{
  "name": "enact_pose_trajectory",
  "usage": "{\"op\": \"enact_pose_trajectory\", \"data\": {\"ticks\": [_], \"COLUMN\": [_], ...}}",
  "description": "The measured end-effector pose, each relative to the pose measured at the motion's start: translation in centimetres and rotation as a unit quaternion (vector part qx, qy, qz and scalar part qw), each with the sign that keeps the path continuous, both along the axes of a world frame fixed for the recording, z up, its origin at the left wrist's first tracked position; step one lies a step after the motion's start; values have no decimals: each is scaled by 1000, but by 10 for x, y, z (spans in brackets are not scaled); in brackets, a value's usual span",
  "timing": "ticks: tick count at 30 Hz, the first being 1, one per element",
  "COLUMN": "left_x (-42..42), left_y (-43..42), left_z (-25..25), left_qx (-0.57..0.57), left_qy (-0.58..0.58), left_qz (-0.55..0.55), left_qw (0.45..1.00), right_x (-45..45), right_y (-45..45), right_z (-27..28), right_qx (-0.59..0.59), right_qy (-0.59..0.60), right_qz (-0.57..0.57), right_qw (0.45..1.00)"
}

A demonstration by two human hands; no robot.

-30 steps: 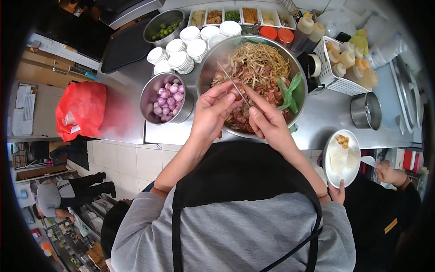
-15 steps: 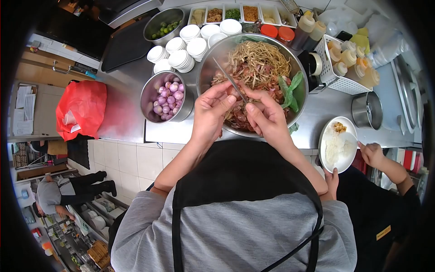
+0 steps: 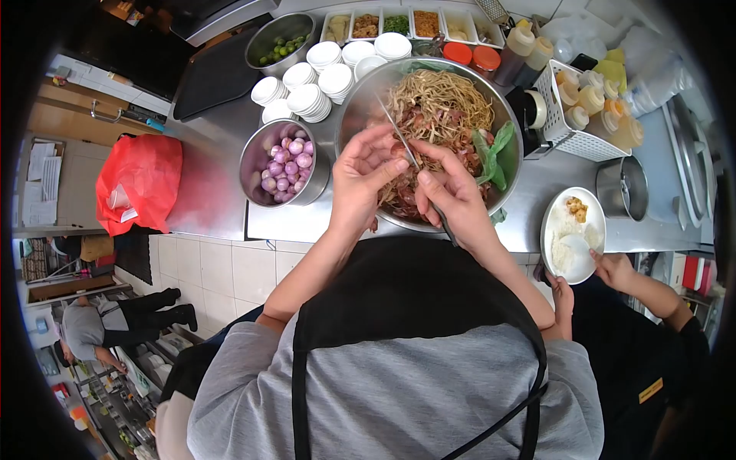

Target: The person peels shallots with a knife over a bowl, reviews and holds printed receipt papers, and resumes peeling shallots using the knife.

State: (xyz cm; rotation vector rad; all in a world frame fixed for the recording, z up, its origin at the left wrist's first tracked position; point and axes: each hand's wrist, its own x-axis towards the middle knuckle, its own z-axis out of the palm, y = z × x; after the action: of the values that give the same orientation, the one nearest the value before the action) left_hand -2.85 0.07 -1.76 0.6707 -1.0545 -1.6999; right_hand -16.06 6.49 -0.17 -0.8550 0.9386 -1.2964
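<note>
My right hand (image 3: 454, 192) is closed round the dark handle of a knife (image 3: 397, 130), its thin blade slanting up and left over a big steel bowl (image 3: 345, 115). My left hand (image 3: 366, 165) pinches a small reddish bulb beside the blade; it looks like a shallot, mostly hidden by the fingers. Below both hands, the bowl holds reddish-brown papery skins (image 3: 402, 199) and a heap of pale dry strands (image 3: 441, 96). A green plastic bag (image 3: 502, 157) hangs inside its right rim. To the left, a steel pot (image 3: 314, 180) contains peeled purple shallots (image 3: 287, 165).
Stacked white dishes (image 3: 307, 100) and a bowl of limes (image 3: 253, 54) stand behind the pot. At right are sauce bottles (image 3: 517, 46) and a white basket (image 3: 556, 115). Close by, another person's hands hold a plate of rice (image 3: 548, 230). A red bag (image 3: 146, 184) sits left.
The knife has shifted, showing more of its handle below my right hand. My hands stay close together over the bowl. The other person's right hand has moved left, nearer the rice plate.
</note>
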Motion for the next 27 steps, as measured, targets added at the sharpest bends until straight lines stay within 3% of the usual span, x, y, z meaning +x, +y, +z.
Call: {"op": "enact_pose_trajectory", "data": {"ticks": [2, 8, 15, 18, 21, 23, 27], "left_x": [1, 3, 6, 7, 4, 1, 2], "left_y": [-1, -2, -2, -2, 0, 3, 1], "left_z": [0, 6, 9, 15, 16, 15, 13], "left_qx": [-46, -19, 14, 31, 59, 17, 40], "left_qy": [-23, -37, -1, 12, 19, -10, 0], "left_qz": [6, -35, -69, -84, -85, -76, -100], "left_qw": [999, 999, 997, 996, 994, 997, 994], "right_x": [-3, -16, -34, -44, -44, -40, -28], "right_y": [1, -1, 1, 6, 14, 19, 22], "right_z": [1, -3, -13, -12, -12, -2, 8], "right_qx": [9, 55, 50, 72, 111, 89, 10], "right_qy": [-6, 20, 60, 188, 228, 201, 116], "right_qz": [6, 17, -65, -59, -45, -34, 34], "right_qw": [1000, 998, 995, 978, 966, 975, 993]}}
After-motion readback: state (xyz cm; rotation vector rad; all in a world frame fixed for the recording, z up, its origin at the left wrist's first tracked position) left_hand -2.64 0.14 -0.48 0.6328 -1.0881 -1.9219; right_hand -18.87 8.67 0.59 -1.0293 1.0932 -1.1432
